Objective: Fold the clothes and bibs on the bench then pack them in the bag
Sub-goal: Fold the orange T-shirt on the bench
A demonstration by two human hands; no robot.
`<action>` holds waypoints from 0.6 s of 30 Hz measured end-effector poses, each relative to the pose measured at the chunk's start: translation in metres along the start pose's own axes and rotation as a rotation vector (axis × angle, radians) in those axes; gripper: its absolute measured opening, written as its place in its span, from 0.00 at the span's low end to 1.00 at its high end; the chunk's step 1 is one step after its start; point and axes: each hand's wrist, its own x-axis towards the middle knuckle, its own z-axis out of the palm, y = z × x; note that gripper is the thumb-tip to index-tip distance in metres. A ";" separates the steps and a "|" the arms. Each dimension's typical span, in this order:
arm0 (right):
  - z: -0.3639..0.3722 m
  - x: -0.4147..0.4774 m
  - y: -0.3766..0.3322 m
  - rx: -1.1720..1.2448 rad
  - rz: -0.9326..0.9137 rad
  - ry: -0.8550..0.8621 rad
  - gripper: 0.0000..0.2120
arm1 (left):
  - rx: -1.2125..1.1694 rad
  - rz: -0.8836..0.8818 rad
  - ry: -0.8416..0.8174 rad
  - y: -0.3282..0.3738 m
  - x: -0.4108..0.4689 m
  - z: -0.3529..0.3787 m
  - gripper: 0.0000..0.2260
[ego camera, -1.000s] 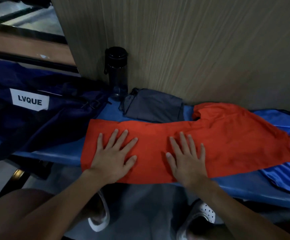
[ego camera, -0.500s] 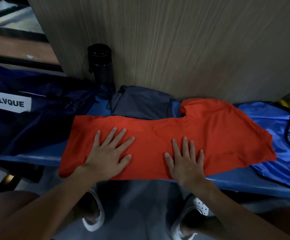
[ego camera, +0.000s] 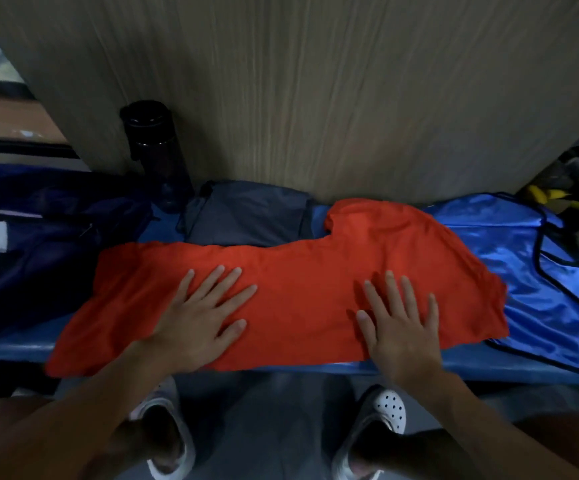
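Note:
An orange shirt lies folded lengthwise along the blue bench, its left end hanging over the front edge. My left hand presses flat on its left part, fingers spread. My right hand presses flat on its right part near the front edge. Behind the shirt lies a folded dark grey garment. A shiny blue bib with black trim lies under and right of the shirt. The dark navy bag with a white label sits at the left.
A black bottle stands against the wooden wall behind the bench. Yellow-handled items lie at the far right. My feet in white perforated shoes stand on the floor below the bench edge.
Both hands stay flat on the orange shirt, sliding slightly toward the front edge. The camera view has shifted, so the bag sits further left and more of the blue bib shows.

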 end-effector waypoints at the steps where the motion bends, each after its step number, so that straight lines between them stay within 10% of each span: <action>1: 0.001 0.000 0.008 -0.004 0.039 -0.025 0.31 | 0.013 0.001 -0.011 -0.003 0.000 -0.001 0.27; 10: -0.033 0.042 0.032 -0.008 0.047 0.201 0.25 | -0.179 -0.004 0.334 0.060 0.097 -0.061 0.21; 18: -0.069 0.186 0.048 0.175 -0.001 0.114 0.22 | -0.505 -0.209 0.110 0.086 0.222 -0.065 0.17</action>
